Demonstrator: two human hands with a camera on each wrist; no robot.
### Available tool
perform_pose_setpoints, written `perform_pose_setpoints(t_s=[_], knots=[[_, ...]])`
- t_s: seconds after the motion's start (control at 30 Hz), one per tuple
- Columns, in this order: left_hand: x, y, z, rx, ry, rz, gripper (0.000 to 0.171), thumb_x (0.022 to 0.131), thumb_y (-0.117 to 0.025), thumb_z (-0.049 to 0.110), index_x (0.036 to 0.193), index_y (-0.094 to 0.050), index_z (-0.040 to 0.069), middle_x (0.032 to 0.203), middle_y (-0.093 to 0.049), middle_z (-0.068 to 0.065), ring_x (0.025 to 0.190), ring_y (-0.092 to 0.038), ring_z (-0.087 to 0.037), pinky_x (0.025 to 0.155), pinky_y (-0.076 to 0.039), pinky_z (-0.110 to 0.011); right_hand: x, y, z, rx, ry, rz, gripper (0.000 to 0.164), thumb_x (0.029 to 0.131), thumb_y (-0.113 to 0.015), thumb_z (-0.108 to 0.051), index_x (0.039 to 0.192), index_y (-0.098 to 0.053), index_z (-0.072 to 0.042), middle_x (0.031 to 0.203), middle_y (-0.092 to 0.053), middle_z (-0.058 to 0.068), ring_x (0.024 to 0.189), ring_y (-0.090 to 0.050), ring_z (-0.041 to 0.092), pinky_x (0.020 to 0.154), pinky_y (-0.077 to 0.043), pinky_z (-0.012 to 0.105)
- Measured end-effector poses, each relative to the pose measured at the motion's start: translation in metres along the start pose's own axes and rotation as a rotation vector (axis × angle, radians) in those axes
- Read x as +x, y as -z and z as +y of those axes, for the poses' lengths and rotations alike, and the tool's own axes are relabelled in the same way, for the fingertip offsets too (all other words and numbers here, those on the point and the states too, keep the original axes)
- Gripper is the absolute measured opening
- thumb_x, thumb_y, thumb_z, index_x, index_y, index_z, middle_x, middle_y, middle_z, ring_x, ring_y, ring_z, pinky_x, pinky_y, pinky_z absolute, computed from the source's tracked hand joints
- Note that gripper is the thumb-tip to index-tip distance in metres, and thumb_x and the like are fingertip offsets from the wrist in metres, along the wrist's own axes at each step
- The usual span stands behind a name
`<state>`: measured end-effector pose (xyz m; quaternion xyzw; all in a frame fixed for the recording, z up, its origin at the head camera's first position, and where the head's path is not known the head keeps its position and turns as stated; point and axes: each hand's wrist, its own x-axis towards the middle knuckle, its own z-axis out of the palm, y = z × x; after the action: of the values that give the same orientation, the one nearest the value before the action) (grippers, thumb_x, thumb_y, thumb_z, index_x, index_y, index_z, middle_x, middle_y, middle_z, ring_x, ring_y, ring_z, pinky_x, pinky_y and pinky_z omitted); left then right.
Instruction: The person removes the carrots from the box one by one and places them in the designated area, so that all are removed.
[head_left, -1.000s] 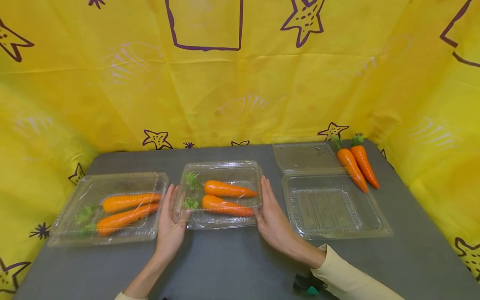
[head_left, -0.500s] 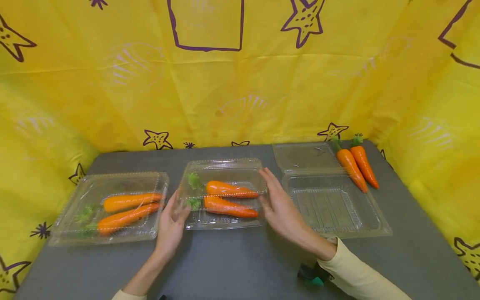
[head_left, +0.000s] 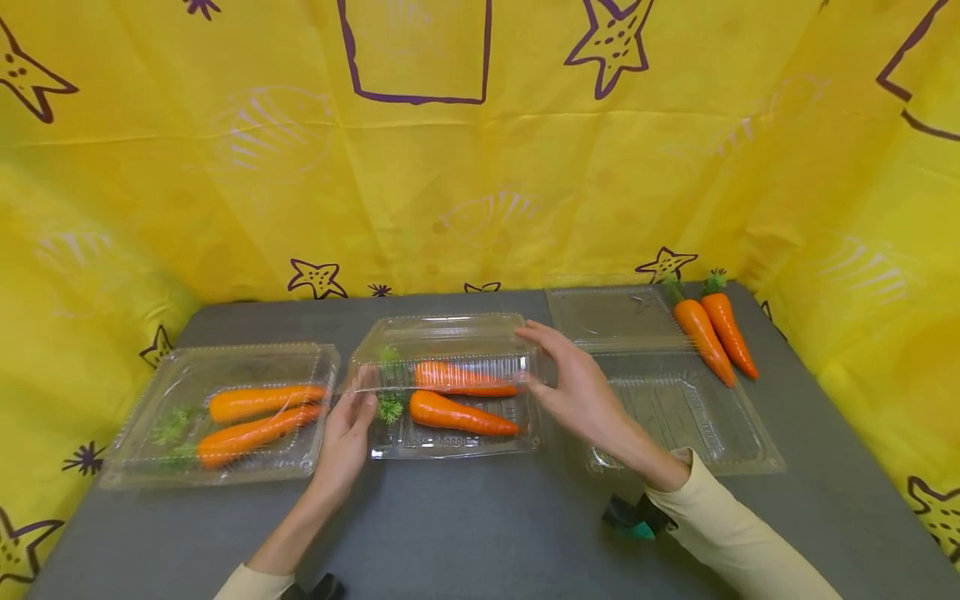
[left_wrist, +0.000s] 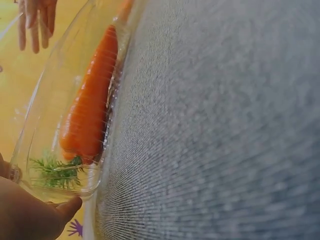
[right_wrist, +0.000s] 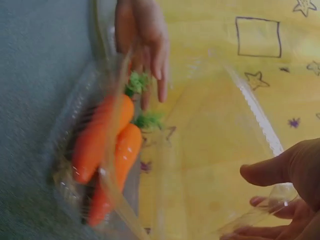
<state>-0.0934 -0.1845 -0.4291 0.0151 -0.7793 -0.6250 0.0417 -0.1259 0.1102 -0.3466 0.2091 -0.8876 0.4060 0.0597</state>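
In the head view, a clear plastic clamshell container [head_left: 453, 450] stands in the middle with two carrots [head_left: 463, 414] with green tops inside. Its hinged lid [head_left: 450, 329] is tilted up at the front, higher on the right. My right hand [head_left: 581, 396] holds the lid's right side, and in the right wrist view the thumb and fingers lie on either side of its edge. My left hand [head_left: 347, 429] touches the container's left side with fairly straight fingers. The left wrist view shows the left thumb [left_wrist: 70, 207] at the container's corner.
On the left sits a closed clear container [head_left: 150, 417] with two carrots. An open container [head_left: 750, 458] with its lid folded back stands at the right, and two carrots [head_left: 720, 333] lie across its back right corner. Yellow patterned cloth [head_left: 480, 192] surrounds the grey table [head_left: 465, 533].
The middle container's lid has swung up at the front, from closed to partly raised. My right hand has moved up and slightly right with it; the left hand has stayed nearly in place.
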Motion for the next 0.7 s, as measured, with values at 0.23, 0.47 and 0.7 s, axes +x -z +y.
perform_pose_setpoints(t_s=[0.23, 0.47, 0.7], knots=[[0.005, 0.0, 0.0, -0.008, 0.027, -0.016, 0.051, 0.106, -0.036, 0.007, 0.154, -0.023, -0.001, 0.159, -0.025, -0.016, 0.145, -0.026, -0.03, 0.117, -0.023, -0.041, 0.012, 0.01, 0.0, 0.086, 0.061, 0.013, 0.051, 0.082, -0.076, 0.001, 0.13, -0.06, -0.001, 0.136, -0.057, 0.015, 0.115, -0.06, 0.032, 0.098, -0.05, 0.043], [0.008, 0.001, -0.001, -0.027, 0.0, -0.039, 0.054, 0.105, -0.034, 0.002, 0.156, -0.017, 0.005, 0.161, -0.021, -0.012, 0.145, -0.026, -0.029, 0.115, -0.024, -0.036, 0.025, 0.017, 0.003, 0.101, 0.071, 0.009, 0.047, 0.087, -0.07, 0.004, 0.132, -0.059, -0.002, 0.131, -0.061, 0.013, 0.115, -0.061, 0.031, 0.095, -0.052, 0.043], [0.009, 0.0, -0.002, -0.047, -0.013, -0.052, 0.054, 0.105, -0.03, -0.002, 0.156, -0.016, 0.004, 0.162, -0.018, -0.01, 0.145, -0.025, -0.03, 0.115, -0.021, -0.041, 0.038, 0.02, 0.01, 0.097, 0.081, 0.005, 0.046, 0.088, -0.068, 0.003, 0.133, -0.059, -0.004, 0.132, -0.061, 0.015, 0.117, -0.061, 0.032, 0.093, -0.054, 0.043]])
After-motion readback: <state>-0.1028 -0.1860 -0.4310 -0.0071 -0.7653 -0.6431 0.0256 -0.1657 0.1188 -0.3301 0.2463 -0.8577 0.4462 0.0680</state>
